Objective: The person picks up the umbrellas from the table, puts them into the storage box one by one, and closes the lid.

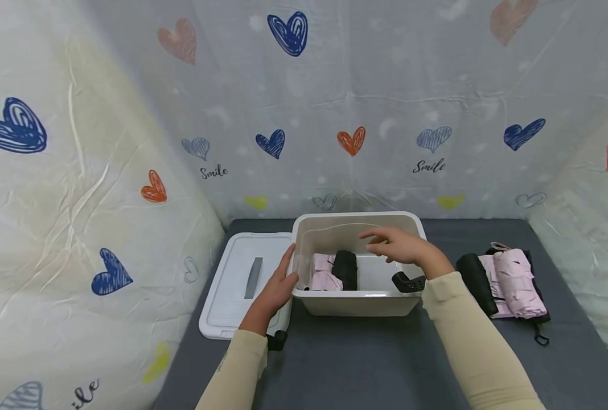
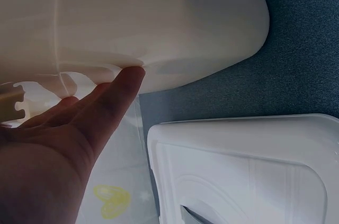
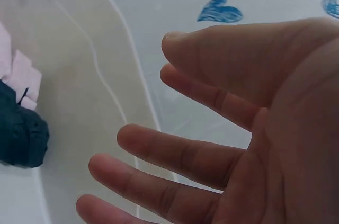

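Observation:
A white plastic storage bin (image 1: pixel 357 304) stands on the dark table, its inside facing me. Within it, at the left, a pink fabric roll (image 1: pixel 323 272) lies beside a black fabric roll (image 1: pixel 345 270). My left hand (image 1: pixel 278 289) touches the bin's left side with straight fingers, and in the left wrist view its fingertips (image 2: pixel 133 73) meet the outer wall under the rim. Over the right part of the bin hovers my right hand (image 1: pixel 400 246), holding nothing. Its fingers (image 3: pixel 180 158) are spread and slightly bent in the right wrist view.
Left of the bin lies its white lid (image 1: pixel 232 290) with a grey handle (image 1: pixel 253 278). To the right, pink rolls (image 1: pixel 520 283) and a black roll (image 1: pixel 476 283) lie together, with a black cord loop (image 1: pixel 541 339) at their near side. A heart-printed curtain (image 1: pixel 314 102) hangs behind the table.

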`<control>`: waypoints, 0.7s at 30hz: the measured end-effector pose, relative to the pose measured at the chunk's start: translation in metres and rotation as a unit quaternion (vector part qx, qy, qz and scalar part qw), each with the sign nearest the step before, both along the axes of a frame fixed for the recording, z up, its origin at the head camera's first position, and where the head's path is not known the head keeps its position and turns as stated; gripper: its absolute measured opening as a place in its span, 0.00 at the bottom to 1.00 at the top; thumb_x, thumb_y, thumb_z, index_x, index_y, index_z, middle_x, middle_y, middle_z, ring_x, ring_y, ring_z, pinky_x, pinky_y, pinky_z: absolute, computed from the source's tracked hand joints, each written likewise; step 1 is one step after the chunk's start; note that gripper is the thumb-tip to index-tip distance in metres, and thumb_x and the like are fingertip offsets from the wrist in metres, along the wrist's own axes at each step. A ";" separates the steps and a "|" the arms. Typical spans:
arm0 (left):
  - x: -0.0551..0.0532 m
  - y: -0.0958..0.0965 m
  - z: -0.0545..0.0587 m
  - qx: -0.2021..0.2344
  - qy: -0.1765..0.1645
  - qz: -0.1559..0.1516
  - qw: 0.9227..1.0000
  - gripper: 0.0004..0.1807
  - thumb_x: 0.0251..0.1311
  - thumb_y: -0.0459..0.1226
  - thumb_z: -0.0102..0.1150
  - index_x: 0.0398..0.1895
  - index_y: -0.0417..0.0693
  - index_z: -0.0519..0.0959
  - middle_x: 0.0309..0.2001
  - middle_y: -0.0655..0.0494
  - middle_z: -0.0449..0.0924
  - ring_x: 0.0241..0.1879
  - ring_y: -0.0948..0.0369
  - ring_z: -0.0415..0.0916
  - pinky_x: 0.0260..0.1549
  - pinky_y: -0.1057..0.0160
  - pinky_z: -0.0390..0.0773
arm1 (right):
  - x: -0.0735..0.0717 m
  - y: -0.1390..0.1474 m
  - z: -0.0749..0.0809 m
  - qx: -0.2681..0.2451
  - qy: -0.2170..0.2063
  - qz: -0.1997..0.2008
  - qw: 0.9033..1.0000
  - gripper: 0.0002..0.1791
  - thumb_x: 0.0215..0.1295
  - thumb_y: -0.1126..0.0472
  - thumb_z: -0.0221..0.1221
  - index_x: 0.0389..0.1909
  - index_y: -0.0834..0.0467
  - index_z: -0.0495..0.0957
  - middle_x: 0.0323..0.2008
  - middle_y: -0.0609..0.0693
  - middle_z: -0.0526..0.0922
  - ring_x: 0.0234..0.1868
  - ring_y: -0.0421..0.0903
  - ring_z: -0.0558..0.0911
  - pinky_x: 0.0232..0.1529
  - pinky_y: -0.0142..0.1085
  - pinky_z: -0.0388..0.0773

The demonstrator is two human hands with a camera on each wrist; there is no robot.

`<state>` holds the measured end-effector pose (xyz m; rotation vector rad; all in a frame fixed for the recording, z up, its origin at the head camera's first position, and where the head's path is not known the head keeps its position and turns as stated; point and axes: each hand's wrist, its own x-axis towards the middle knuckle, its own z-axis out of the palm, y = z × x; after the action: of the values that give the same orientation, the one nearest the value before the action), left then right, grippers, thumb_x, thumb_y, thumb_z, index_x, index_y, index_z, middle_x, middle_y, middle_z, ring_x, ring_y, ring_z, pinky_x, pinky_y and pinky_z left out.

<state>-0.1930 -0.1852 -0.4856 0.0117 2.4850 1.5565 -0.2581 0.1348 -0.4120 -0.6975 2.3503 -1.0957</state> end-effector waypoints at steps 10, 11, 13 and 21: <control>-0.003 -0.002 -0.003 -0.002 0.013 -0.013 1.000 0.38 0.67 0.37 0.37 0.75 0.78 0.40 0.78 0.56 0.44 0.74 0.49 0.49 0.64 0.36 0.57 | 0.011 0.021 0.002 -0.050 -0.013 -0.020 0.998 0.26 0.71 0.50 0.52 0.69 0.48 0.66 0.65 0.59 0.71 0.60 0.57 0.75 0.50 0.48 0.78; -0.004 -0.002 -0.004 -0.002 0.013 -0.014 1.000 0.38 0.67 0.38 0.37 0.75 0.79 0.39 0.78 0.57 0.44 0.74 0.50 0.49 0.64 0.36 0.57 | 0.012 0.024 0.003 -0.052 -0.012 -0.022 0.998 0.26 0.71 0.50 0.52 0.69 0.48 0.66 0.66 0.59 0.71 0.60 0.57 0.76 0.50 0.48 0.78; -0.005 -0.003 -0.005 -0.003 0.011 -0.016 1.000 0.38 0.67 0.38 0.37 0.75 0.81 0.39 0.78 0.57 0.43 0.74 0.50 0.49 0.64 0.36 0.58 | 0.015 0.029 0.004 -0.053 -0.005 -0.026 0.998 0.26 0.71 0.50 0.52 0.69 0.48 0.65 0.66 0.59 0.70 0.60 0.58 0.76 0.50 0.48 0.78; -0.007 -0.004 -0.007 -0.003 0.005 -0.012 1.000 0.38 0.66 0.39 0.37 0.73 0.84 0.41 0.77 0.58 0.45 0.73 0.50 0.50 0.64 0.35 0.57 | 0.021 0.050 0.000 -0.053 0.012 -0.037 0.998 0.27 0.72 0.50 0.52 0.70 0.50 0.65 0.67 0.59 0.69 0.59 0.59 0.76 0.49 0.47 0.79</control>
<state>-0.1999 -0.1893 -0.4925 0.0474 2.4885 1.5436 -0.2366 0.1845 -0.4122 -0.6670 2.3692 -1.2579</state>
